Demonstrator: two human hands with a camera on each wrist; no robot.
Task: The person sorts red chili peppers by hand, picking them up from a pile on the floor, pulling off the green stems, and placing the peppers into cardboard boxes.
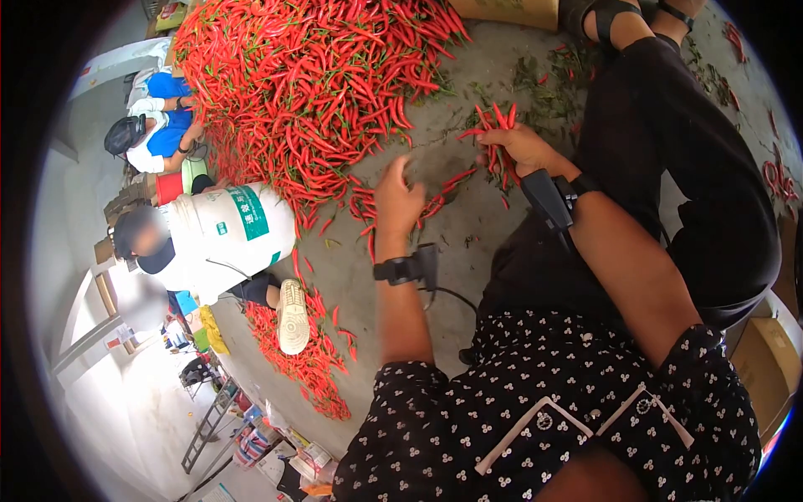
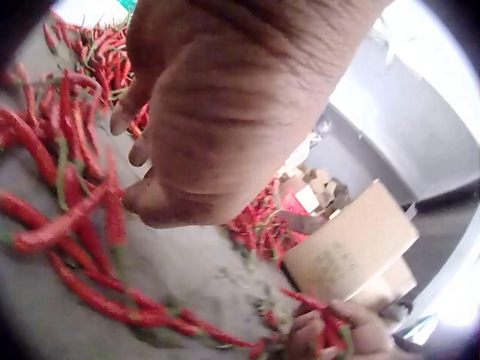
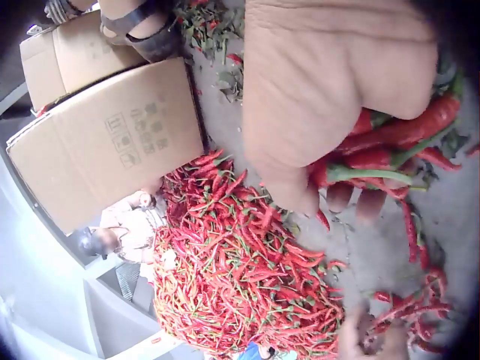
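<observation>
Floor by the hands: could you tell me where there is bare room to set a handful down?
Bare concrete between white container and left forearm; mostly bare between chilli pile and right hand. Crowded under left hand.

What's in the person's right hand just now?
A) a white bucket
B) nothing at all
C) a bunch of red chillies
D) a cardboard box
C: the right hand grips a bunch of red chillies, its fingers curled round them.
</observation>
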